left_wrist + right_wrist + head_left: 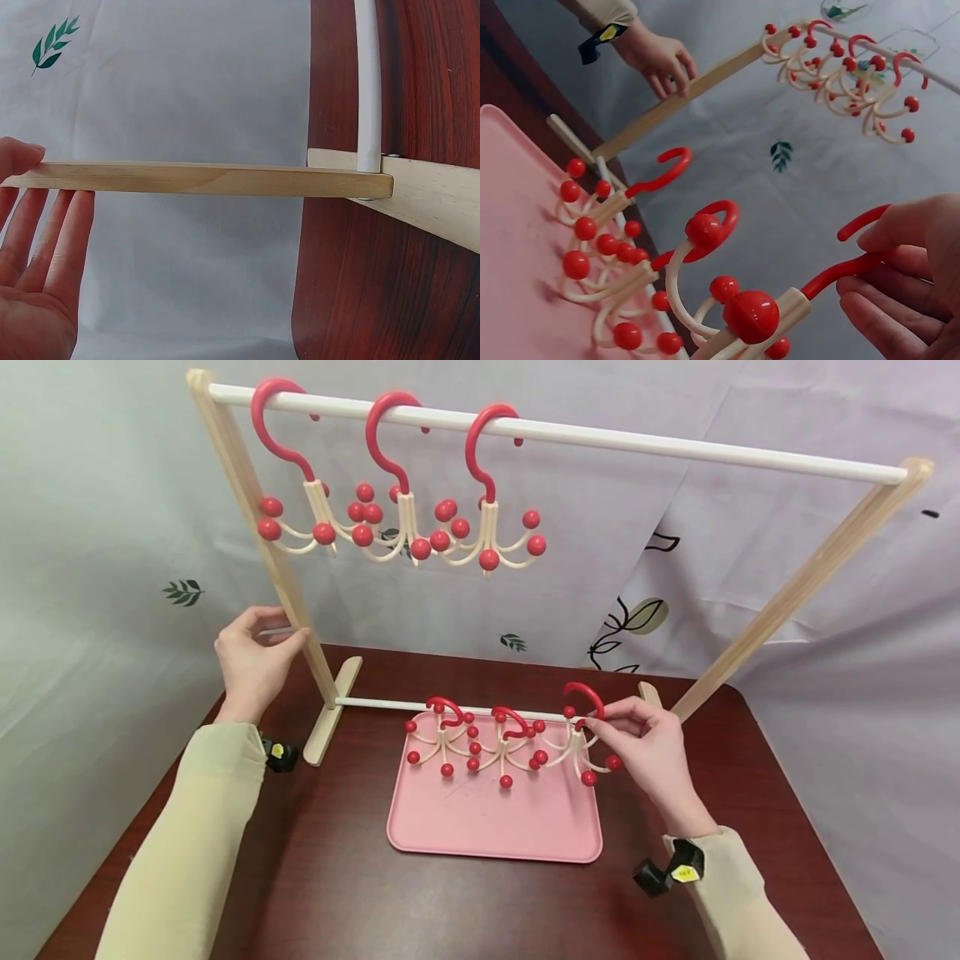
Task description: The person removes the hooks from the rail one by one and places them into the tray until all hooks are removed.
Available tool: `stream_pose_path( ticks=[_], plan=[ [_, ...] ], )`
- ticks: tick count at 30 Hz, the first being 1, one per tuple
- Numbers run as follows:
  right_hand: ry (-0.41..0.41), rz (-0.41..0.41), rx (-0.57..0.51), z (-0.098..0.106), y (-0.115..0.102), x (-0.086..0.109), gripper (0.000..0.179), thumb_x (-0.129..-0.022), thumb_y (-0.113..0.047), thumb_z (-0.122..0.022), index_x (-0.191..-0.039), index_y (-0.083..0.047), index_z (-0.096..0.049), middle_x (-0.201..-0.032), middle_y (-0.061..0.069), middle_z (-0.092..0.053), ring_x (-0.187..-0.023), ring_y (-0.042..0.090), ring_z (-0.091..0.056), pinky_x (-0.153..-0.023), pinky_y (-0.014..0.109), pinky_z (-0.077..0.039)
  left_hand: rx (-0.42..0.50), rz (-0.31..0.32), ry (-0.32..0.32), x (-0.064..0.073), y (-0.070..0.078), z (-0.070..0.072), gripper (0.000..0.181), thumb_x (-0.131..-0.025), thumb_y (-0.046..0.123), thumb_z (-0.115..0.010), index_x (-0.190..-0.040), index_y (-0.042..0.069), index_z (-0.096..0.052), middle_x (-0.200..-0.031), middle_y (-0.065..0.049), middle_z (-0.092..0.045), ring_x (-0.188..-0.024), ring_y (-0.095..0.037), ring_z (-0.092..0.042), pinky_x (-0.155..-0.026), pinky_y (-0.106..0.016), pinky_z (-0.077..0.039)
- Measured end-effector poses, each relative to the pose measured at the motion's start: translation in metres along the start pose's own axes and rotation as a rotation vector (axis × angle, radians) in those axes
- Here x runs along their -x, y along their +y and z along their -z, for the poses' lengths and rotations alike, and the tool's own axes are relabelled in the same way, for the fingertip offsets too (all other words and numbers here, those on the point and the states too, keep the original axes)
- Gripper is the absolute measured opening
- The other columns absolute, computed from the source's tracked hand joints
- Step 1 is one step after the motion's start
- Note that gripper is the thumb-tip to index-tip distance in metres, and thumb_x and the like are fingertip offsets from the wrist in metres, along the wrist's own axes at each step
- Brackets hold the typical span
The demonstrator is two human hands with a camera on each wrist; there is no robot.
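My left hand [255,667] pinches the left wooden post [210,180] of a garment rack, thumb on one side and fingers on the other. My right hand [651,756] holds a hanger [791,307] by its red hook [591,693]. This hanger has a pale stem and curved arms tipped with red balls, and overlaps the tray's right side in the head view. Two similar hangers, one at the left [442,739] and one in the middle [503,752], are on the pink tray [495,835]. Three more hang from the rack's white top rail [675,444], towards its left end.
The rack's right post [810,577] leans outward in the head view. A white lower rail [386,703] runs behind the tray, above the dark red wooden table [337,868]. Pale cloth [585,568] with leaf prints hangs behind the rack.
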State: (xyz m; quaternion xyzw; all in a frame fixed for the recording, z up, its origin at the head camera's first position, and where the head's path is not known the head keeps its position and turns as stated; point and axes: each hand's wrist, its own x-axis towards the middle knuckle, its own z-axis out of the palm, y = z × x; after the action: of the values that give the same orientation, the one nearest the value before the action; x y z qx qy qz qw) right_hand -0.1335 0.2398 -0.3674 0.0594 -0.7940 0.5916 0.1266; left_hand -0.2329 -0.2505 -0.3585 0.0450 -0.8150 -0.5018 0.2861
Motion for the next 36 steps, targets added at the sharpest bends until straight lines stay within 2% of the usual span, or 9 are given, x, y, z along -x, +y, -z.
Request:
stream_pose_path(
  ticks=[8, 19, 30, 36],
  plan=[
    [-0.037, -0.058, 0.001, -0.008, 0.019, 0.007, 0.022, -0.086, -0.005, -0.082, -0.101, 0.007, -0.072, -0.092, 0.017, -0.075, -0.081, 0.025, -0.075, -0.057, 0.023, -0.056, -0.001, -0.011, 0.001, -0.001, 0.000, 0.000, 0.036, -0.087, 0.025, -0.083, -0.118, 0.011, -0.072, -0.110, -0.006, -0.073, -0.090, -0.002, -0.069, -0.079, -0.019, -0.057],
    [-0.043, -0.140, -0.019, -0.016, 0.038, 0.013, 0.021, -0.089, -0.002, -0.079, -0.104, 0.007, -0.070, -0.101, 0.022, -0.074, -0.084, 0.012, -0.074, -0.075, 0.033, -0.061, -0.007, -0.016, 0.002, 0.000, 0.001, 0.001, 0.036, -0.087, 0.025, -0.083, -0.118, 0.010, -0.072, -0.110, -0.007, -0.073, -0.089, -0.002, -0.069, -0.079, -0.020, -0.057],
    [-0.031, -0.152, -0.021, -0.019, 0.047, 0.011, 0.023, -0.088, -0.006, -0.081, -0.105, 0.005, -0.070, -0.101, 0.021, -0.074, -0.084, 0.011, -0.074, -0.075, 0.036, -0.062, -0.001, -0.014, 0.002, 0.001, 0.001, 0.001, 0.035, -0.087, 0.025, -0.083, -0.117, 0.010, -0.072, -0.108, -0.005, -0.073, -0.088, -0.001, -0.069, -0.078, -0.018, -0.056],
    [-0.032, -0.170, -0.039, -0.018, 0.053, 0.011, 0.026, -0.088, -0.005, -0.081, -0.108, 0.008, -0.069, -0.104, 0.021, -0.074, -0.086, 0.011, -0.074, -0.075, 0.030, -0.061, 0.003, -0.002, 0.000, 0.001, 0.001, 0.001, 0.036, -0.087, 0.025, -0.083, -0.117, 0.011, -0.072, -0.109, -0.005, -0.073, -0.089, -0.003, -0.069, -0.078, -0.019, -0.056]
  ],
)
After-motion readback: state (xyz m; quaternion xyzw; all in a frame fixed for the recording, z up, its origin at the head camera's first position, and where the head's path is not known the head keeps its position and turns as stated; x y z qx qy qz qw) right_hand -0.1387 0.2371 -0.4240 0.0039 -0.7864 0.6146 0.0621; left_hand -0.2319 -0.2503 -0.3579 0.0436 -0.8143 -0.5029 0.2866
